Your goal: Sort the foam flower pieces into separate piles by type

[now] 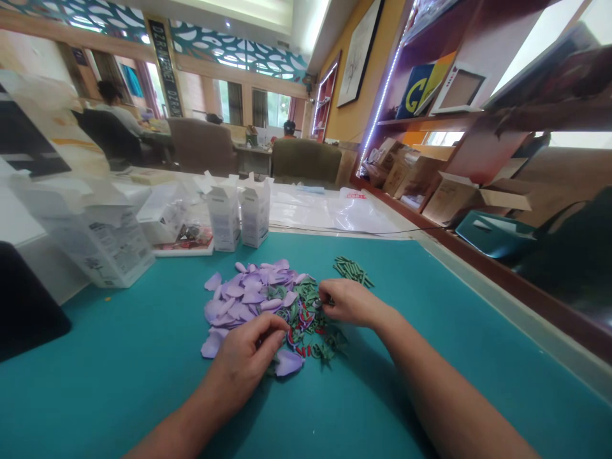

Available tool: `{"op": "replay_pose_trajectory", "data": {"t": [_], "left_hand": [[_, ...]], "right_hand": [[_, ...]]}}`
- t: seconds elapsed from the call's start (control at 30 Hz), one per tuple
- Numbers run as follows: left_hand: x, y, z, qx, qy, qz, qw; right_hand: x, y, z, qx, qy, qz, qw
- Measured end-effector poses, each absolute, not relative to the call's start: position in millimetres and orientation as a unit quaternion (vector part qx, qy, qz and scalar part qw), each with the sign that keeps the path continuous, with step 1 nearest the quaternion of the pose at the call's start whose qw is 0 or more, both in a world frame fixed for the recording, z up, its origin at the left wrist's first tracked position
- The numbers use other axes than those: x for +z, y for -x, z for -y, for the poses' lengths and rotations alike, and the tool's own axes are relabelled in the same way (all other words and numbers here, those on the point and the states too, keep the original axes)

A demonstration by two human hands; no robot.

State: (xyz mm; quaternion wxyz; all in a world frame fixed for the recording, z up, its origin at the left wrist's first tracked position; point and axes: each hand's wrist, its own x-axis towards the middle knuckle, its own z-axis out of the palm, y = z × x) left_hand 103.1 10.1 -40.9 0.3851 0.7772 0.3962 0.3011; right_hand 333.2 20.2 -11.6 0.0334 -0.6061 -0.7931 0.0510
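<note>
A heap of purple petal-like pieces (243, 293) lies on the teal mat (335, 401), with green leafy pieces (308, 293) and small red pieces (303, 350) along its right side. My left hand (251, 350) is over the heap's front edge, thumb and index finger pinched; whatever is between them is hidden. Beneath its fingertips lies a single purple piece (289, 363). My right hand (347, 301) is at the right edge of the green pieces, fingers curled together, their contents too small to make out. Behind it sits a pile of short green sticks (352, 270).
Two white boxes (255, 213) stand behind the heap, and a larger open box (112, 245) stands at the left. A black object (29, 306) is at the left edge. Shelves with cardboard boxes (452, 197) line the right. People (115, 108) sit in the background.
</note>
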Motion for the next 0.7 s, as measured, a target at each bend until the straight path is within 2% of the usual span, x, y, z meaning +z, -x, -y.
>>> {"op": "replay_pose_trajectory", "data": {"t": [0.17, 0.23, 0.37, 0.53, 0.7], "left_hand": [[-41.0, -102.4, -10.5, 0.316, -0.744, -0.409, 0.424], [-40.3, -102.0, -10.8, 0.309, -0.738, -0.401, 0.445], [-38.0, -101.9, -11.7, 0.33, -0.704, -0.409, 0.479], [-36.6, -104.2, -12.0, 0.373, -0.625, -0.426, 0.537], [-40.5, -109.1, -10.6, 0.407, -0.593, -0.433, 0.544]], "right_hand": [[9.0, -300.5, 1.3, 0.171, 0.502, 0.838, 0.128], [11.1, -288.0, 7.2, 0.177, 0.479, 0.846, 0.154], [9.0, -281.1, 9.0, 0.167, 0.476, 0.841, 0.193], [9.2, -286.9, 7.1, 0.214, 0.484, 0.821, 0.217], [1.4, -301.9, -7.2, 0.237, 0.488, 0.802, 0.249]]}}
